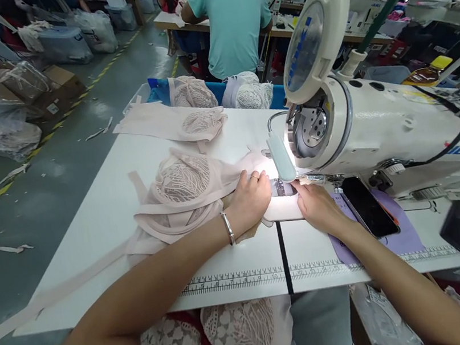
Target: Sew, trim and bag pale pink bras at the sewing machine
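A pale pink lace bra (181, 194) lies on the white sewing table (102, 214), its edge fed under the needle of a white sewing machine (379, 127). My left hand (249, 201) rests flat on the fabric just left of the needle, fingers stretched forward, a ring and a bracelet on it. My right hand (315, 206) sits just right of the needle, fingertips pressed on the fabric edge at the presser foot. A small lamp (280, 156) lights the spot.
A second pink piece (179, 123) lies farther back on the table. A black phone (367, 207) on a purple sheet sits right of my right hand. More lace pieces lie in my lap (237, 333). A person in a teal shirt (232, 16) sits ahead, back turned.
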The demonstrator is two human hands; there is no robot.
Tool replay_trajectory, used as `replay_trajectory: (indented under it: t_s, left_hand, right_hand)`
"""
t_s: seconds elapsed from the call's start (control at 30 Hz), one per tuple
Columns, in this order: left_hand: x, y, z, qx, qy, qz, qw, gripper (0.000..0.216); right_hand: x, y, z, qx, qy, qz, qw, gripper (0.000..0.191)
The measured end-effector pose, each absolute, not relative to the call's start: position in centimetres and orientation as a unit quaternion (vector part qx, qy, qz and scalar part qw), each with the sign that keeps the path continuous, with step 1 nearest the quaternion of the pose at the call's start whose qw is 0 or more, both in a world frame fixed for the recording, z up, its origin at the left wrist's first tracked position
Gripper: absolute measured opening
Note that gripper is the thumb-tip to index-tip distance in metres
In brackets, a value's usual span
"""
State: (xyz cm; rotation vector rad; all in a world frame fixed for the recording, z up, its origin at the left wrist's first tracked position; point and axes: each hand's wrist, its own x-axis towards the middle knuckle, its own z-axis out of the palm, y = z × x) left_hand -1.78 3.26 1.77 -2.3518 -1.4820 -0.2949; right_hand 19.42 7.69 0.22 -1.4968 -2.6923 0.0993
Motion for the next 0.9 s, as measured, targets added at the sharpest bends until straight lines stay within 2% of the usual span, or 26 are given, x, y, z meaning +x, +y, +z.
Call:
replay_trajectory:
  t_s: [0.13,0.3,0.57,0.77,0.9]
  left_hand:
    - [-1.9,3.4,2.5,-0.835,-0.521,-0.084,0.157,0.02]
    - [-2.5,3.9,2.8,-0.829,-0.536,-0.071,0.144,0.025]
    - [-3.1,4.8,2.3,-0.816,-0.555,-0.092,0.132,0.028]
    - [-8.3,6.7,2.8,-0.792,-0.593,-0.075,0.124,0.041]
    - [-12.9,7.1,4.9,-0.772,-0.616,-0.092,0.13,0.05]
  right_hand:
    - [19.5,7.6,0.1,-0.484,-0.874,-0.003,0.044,0.055]
    - [19.4,7.7,0.3,-0.441,-0.896,0.036,0.046,0.057]
    - [19.2,7.5,0.7,-0.454,-0.887,0.068,0.049,0.058]
    - [19.3,7.6,0.6,-0.467,-0.882,0.058,0.031,0.057]
    - [19.3,7.5,0.7,-0.47,-0.882,0.042,0.02,0.055]
